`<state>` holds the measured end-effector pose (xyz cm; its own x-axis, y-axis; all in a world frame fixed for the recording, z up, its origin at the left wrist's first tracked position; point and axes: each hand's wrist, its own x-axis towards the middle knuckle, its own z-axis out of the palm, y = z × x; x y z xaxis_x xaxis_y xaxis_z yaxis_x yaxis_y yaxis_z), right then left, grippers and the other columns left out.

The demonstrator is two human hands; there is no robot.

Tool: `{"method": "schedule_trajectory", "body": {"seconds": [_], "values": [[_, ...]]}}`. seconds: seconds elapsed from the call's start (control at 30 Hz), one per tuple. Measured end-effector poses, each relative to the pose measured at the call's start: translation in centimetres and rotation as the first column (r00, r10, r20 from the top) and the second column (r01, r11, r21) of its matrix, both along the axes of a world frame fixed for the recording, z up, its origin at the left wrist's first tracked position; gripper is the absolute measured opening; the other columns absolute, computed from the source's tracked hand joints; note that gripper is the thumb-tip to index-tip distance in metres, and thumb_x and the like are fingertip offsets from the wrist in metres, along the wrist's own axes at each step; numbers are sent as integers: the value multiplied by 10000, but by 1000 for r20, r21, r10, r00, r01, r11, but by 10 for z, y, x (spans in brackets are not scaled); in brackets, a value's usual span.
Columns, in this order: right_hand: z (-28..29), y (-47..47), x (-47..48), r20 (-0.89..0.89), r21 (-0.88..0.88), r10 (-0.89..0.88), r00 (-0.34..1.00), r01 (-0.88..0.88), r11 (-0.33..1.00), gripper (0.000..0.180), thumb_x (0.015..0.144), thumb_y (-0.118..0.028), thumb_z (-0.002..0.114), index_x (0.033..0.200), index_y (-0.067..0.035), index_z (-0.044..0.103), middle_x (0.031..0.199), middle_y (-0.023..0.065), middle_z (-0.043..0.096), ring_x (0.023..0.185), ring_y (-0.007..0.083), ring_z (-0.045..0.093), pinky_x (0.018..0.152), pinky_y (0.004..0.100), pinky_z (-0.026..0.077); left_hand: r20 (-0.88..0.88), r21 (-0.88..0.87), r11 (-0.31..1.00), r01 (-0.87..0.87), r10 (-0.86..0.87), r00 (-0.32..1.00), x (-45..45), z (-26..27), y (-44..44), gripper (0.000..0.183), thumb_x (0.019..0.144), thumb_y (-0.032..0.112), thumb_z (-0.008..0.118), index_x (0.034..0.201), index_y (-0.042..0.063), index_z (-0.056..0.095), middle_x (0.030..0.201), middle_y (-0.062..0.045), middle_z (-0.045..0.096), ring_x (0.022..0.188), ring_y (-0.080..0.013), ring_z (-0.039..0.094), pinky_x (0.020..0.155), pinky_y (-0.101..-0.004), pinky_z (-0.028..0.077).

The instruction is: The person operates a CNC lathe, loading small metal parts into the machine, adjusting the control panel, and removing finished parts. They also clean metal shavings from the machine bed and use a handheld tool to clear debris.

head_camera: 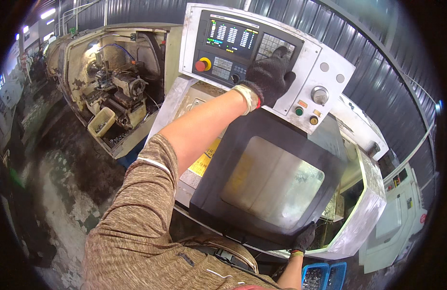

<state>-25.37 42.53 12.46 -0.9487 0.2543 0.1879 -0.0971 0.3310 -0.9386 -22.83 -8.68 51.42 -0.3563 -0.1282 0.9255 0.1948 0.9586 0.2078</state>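
My left hand (268,74), in a black knit glove with a pale cuff, reaches over the control panel (189,40) of a CNC machine. One finger stretches across the keypad (268,43) and the thumb stands out to the side; nothing is held. Whether the fingertip presses a key cannot be made out. Left of the keypad, a lit screen (230,34) shows rows of figures. Down at the lower right, my right hand (305,237), also in a black glove, grips the edge of the dark machine door (216,174). A cloudy window (274,181) fills the door's middle.
A red emergency stop button (200,66), a rotary knob (319,95) and a green push button (299,111) sit on the panel. An open lathe (127,85) with a pale basket (102,121) stands left. Blue baskets (314,277) of small metal parts are below right.
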Motion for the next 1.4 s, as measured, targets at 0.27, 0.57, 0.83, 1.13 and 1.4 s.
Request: {"method": "schedule_trajectory", "body": {"seconds": [0.27, 0.57, 0.83, 1.13, 1.4], "values": [[-11, -4, -7, -4, -73, 77, 997, -77, 994, 709, 1151, -574, 484, 1399, 61, 678, 1250, 97, 724, 1092, 207, 622, 1028, 337, 479, 152, -38, 995, 88, -81, 985, 47, -37, -4, 188, 959, 197, 706, 1086, 65, 748, 1347, -194, 682, 1166, -377, 716, 972, -507, 570], [-16, 2, -13, -43, -94, 88, 995, -92, 991, 737, 1129, -615, 502, 1347, 61, 697, 1214, 111, 736, 1055, 228, 643, 992, 370, 516, 370, -103, 993, -54, 89, 925, 83, -64, -14, 388, 966, 304, 668, 1242, 41, 737, 1567, -215, 562, 1148, -385, 722, 980, -505, 581], [-26, 4, -16, -81, -22, 21, 996, -22, 1000, 651, 1153, -533, 502, 1387, 41, 700, 1223, 122, 765, 1072, 229, 660, 989, 368, 522, 329, -126, 990, -70, 108, 938, 91, -79, -35, 485, 945, 257, 660, 1376, 36, 674, 1621, -196, 530, 1307, -360, 668, 1067, -462, 563], [-67, 34, -29, -298, 585, 106, 949, 95, 805, 448, 1087, -132, 485, 1505, 4, 573, 1390, 252, 685, 1208, 438, 676, 1052, 470, 539, 187, -49, 962, 269, -256, 948, 88, -131, 1, 324, 956, 113, 731, 1278, 83, 730, 1425, -205, 674, 1332, -385, 651, 1090, -441, 563], [-2, -51, 31, 111, 204, 60, 992, -82, 976, 448, 1160, -379, 504, 1430, -58, 663, 1320, 240, 738, 1202, 384, 722, 1008, 434, 562, 528, 42, 928, 371, -335, 780, 142, -198, 139, 384, 962, 114, 710, 1333, 22, 674, 1586, -282, 531, 1317, -472, 637, 1073, -499, 546]]}}
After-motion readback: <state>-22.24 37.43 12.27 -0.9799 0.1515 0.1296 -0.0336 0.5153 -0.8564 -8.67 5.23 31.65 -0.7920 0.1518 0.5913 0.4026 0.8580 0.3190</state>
